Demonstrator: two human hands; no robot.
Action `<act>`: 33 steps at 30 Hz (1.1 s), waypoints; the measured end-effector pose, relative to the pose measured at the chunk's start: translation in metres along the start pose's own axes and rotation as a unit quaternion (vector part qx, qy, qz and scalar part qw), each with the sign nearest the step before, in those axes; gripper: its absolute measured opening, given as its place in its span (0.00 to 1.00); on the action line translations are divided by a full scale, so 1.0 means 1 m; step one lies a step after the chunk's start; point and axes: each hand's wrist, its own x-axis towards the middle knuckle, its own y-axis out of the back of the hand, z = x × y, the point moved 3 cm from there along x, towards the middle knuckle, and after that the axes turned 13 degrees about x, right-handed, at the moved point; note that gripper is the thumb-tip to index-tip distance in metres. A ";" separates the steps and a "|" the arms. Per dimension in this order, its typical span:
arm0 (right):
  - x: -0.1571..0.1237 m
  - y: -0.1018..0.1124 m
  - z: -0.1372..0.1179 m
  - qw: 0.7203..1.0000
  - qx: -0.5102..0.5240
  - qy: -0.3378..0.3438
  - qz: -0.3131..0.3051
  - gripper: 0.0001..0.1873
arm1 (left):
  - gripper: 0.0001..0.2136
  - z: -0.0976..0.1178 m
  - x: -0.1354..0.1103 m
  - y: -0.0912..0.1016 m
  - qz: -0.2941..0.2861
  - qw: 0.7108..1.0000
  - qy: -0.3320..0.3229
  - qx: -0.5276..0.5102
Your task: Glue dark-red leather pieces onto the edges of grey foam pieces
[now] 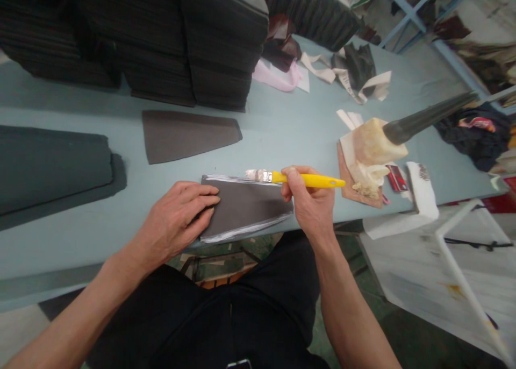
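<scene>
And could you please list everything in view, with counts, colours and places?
table: one, pale blue, across the middle
brush: one, yellow and silver, in right hand
panels: count unclear, dark, white-edged, under left hand
loose panel: one, dark brown, just beyond
pile: one, dark green, left
stacks: several, black, far side
scraps: several, mixed colours, table's back
container: one, cream, right
tube: one, dark, against container
small box: one, red, beside container
frame: one, blue, upper right
trousers: one pair, black, below
left hand: one, on panels
right hand: one, holding brush
</scene>
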 end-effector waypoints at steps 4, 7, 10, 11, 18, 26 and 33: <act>-0.004 0.000 0.008 0.999 0.019 -0.008 -0.025 0.12 | 0.11 -0.001 -0.001 -0.002 0.004 1.000 -0.001 -0.002; -0.006 0.000 0.013 0.999 0.013 -0.009 -0.045 0.13 | 0.10 -0.001 -0.001 -0.002 0.012 1.000 -0.010 0.004; -0.007 0.001 0.018 0.998 -0.004 -0.008 -0.059 0.14 | 0.10 -0.002 -0.001 -0.002 0.014 1.000 -0.006 0.003; -0.007 0.001 0.019 0.998 -0.008 -0.009 -0.062 0.15 | 0.10 -0.002 -0.001 -0.003 0.013 1.000 -0.003 0.000; -0.005 0.008 0.023 0.997 -0.061 0.001 -0.054 0.13 | 0.10 -0.001 0.000 -0.002 0.016 1.000 -0.007 -0.003; -0.006 0.010 0.017 0.998 -0.047 0.025 -0.029 0.13 | 0.10 0.000 0.000 -0.001 0.019 1.000 -0.005 -0.006; -0.013 0.020 0.014 0.997 -0.065 0.026 -0.013 0.13 | 0.10 0.000 0.000 -0.003 0.016 1.000 -0.009 0.002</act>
